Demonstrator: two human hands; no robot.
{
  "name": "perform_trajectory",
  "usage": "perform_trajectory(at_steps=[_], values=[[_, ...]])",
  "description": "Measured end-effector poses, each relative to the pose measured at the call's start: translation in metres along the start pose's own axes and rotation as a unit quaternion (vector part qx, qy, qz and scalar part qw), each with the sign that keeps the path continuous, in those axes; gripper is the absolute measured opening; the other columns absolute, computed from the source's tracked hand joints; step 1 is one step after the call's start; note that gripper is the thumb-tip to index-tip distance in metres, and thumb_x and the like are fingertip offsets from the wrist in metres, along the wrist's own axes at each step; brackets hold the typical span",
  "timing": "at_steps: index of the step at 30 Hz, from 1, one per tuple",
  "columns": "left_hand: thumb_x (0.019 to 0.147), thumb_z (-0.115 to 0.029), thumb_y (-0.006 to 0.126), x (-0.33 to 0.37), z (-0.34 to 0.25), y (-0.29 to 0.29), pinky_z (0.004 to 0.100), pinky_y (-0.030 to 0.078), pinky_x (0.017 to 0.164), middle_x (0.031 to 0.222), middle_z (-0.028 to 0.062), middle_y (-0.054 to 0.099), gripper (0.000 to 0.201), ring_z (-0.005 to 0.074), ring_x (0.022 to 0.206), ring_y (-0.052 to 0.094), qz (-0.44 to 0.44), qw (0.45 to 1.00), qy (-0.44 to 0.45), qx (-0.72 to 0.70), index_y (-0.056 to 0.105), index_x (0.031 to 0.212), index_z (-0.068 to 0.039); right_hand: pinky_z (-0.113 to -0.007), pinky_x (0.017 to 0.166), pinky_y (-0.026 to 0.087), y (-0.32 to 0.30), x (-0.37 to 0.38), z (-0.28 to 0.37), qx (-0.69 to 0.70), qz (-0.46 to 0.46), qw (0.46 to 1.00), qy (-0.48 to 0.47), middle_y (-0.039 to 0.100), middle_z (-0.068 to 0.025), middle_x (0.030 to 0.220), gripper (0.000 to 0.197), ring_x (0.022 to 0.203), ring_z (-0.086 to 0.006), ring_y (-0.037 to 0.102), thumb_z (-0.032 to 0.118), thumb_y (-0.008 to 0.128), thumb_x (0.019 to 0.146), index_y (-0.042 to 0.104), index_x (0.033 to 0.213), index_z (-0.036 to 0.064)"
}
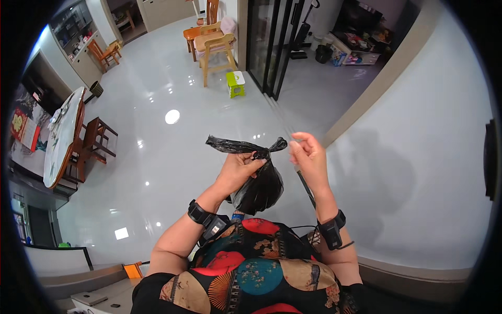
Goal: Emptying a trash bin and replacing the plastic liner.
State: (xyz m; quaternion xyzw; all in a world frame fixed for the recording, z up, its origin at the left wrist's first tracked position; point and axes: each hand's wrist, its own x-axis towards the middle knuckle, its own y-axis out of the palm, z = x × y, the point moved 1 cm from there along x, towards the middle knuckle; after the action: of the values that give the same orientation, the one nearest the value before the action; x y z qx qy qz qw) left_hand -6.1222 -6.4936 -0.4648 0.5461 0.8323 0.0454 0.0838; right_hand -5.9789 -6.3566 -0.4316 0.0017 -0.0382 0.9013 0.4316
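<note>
A black plastic bag [260, 190] hangs in front of my torso, its lower part rounded and full. What lies inside it is hidden. My left hand [239, 170] is closed on its gathered neck, thumb on the near side. From the knotted neck one long twisted bag end sticks out to the left, and a short looped end points right. Just right of that short end is my right hand [310, 157], its fingers half curled and thumb and forefinger slightly apart. Nothing shows between them. Dark straps with small boxes sit on both wrists.
Left stands a long table [64, 131] with a dark wooden stool [98, 137] beside it. Ahead are a green-and-white step stool [236, 84], a wooden chair [216, 48] and a dark-framed sliding door [272, 47]. A white wall [429, 157] rises at right.
</note>
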Motion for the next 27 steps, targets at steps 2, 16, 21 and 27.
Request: perform_trajectory(at_steps=[2, 16, 21, 27], values=[[0.087, -0.012, 0.066, -0.001, 0.0, -0.001, 0.0218, 0.046, 0.058, 0.083, -0.0029, 0.063, 0.016, 0.0038, 0.069, 0.053, -0.021, 1.0, -0.009, 0.009, 0.065, 0.098, -0.001, -0.024, 0.045, 0.033, 0.001, -0.005, 0.006, -0.154, -0.043, 0.985, -0.068, 0.045, 0.0029, 0.053, 0.025, 0.049, -0.0054, 0.044, 0.024, 0.069, 0.086, 0.056, 0.082, 0.0035], [0.081, -0.01, 0.072, -0.001, 0.018, -0.009, 0.0237, 0.038, 0.049, 0.067, -0.0005, 0.06, 0.016, 0.0038, 0.055, 0.045, -0.119, 0.96, 0.068, 0.244, 0.068, 0.09, 0.001, -0.026, 0.053, 0.044, 0.023, -0.007, -0.007, -0.101, 0.06, 0.993, 0.001, 0.062, -0.0065, 0.071, 0.02, 0.057, -0.0144, 0.058, 0.018, 0.064, 0.089, 0.056, 0.084, 0.0005], [0.084, -0.011, 0.07, 0.0, 0.019, -0.025, 0.0184, 0.037, 0.051, 0.064, -0.0055, 0.057, 0.012, 0.0009, 0.058, 0.047, -0.068, 0.992, 0.006, 0.11, 0.066, 0.089, 0.0, -0.021, 0.06, 0.043, -0.025, 0.015, -0.015, 0.283, -0.003, 0.959, 0.007, 0.06, -0.0009, 0.079, 0.015, 0.066, -0.0104, 0.055, 0.019, 0.058, 0.095, 0.057, 0.094, 0.0047], [0.084, -0.013, 0.068, 0.005, 0.011, -0.022, 0.0191, 0.036, 0.05, 0.062, -0.0056, 0.055, 0.014, 0.0005, 0.055, 0.046, -0.048, 0.998, 0.009, 0.044, 0.066, 0.09, 0.0, -0.028, 0.074, 0.048, 0.0, 0.009, -0.019, 0.316, -0.102, 0.932, 0.144, 0.064, -0.0045, 0.097, 0.023, 0.081, -0.0139, 0.058, 0.017, 0.049, 0.098, 0.056, 0.115, 0.0036]])
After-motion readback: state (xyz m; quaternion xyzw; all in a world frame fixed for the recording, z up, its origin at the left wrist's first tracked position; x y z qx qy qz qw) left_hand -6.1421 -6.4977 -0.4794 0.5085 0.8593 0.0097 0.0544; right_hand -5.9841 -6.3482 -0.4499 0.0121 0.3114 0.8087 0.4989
